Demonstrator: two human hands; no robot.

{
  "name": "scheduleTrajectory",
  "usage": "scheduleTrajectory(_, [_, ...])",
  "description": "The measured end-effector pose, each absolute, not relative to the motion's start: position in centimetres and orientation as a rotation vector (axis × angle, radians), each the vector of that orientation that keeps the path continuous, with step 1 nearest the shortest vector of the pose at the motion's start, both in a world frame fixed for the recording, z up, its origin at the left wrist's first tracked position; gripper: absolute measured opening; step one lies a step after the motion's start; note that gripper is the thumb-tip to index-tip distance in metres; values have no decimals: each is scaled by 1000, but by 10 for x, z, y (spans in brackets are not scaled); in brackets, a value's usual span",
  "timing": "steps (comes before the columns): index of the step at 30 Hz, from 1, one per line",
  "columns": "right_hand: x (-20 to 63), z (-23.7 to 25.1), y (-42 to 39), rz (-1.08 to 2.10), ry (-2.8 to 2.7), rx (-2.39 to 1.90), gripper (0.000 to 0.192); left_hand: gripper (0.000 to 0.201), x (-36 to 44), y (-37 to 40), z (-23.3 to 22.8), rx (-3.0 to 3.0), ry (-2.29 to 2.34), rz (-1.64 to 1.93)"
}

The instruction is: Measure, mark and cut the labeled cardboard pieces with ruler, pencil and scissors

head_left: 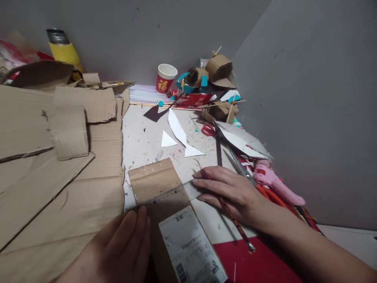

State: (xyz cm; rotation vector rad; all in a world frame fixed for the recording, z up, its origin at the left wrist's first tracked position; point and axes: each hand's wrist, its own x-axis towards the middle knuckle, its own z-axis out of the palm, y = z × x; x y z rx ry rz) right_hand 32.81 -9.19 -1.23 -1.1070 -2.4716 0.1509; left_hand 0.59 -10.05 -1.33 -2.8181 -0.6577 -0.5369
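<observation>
Here the left hand (120, 245) lies flat, fingers together, pressing a cardboard piece (159, 188) that sits on the surface (141, 137) beside larger cardboard sheets (59, 188). The right hand (232, 192) rests with fingers extended on a clear ruler (176, 194) laid across that piece, seemingly pinching a pencil (226, 208) between its fingers. Red scissors (209, 129) lie beyond.

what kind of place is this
Probably a home craft corner: a scuffed worktop against grey walls, strewn with cardboard sheets, red scissors, a pink glue gun and small cardboard models. Both hands press a clear ruler onto cardboard.
</observation>
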Motion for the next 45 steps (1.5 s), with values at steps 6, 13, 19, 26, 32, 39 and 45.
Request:
scheduleTrajectory(6, [328, -13, -91, 152, -2463, -1110, 27, 35, 6, -103, -20, -2793, -692, -521])
scheduleTrajectory(13, [326, -10, -92, 144, -2445, -1142, 25, 35, 4, -97, -15, -2801, -623, -452])
scheduleTrajectory(19, [326, -8, -94, 147, -2473, -1098, 26, 37, 2, -105, -23, -2788, -636, -516])
scheduleTrajectory(26, [327, -11, -96, 131, -2483, -1098, 27, 36, 2, -113, -32, -2751, -669, -557])
scheduleTrajectory(32, [324, -9, -96, 134, -2481, -1122, 27, 37, 2, -112, -27, -2792, -628, -511])
scheduleTrajectory(39, [325, -8, -96, 140, -2471, -1147, 25, 38, 3, -112, -35, -2803, -641, -563])
scheduleTrajectory(45, [324, -7, -95, 198, -2463, -1132, 28, 37, 6, -109, -38, -2804, -721, -608])
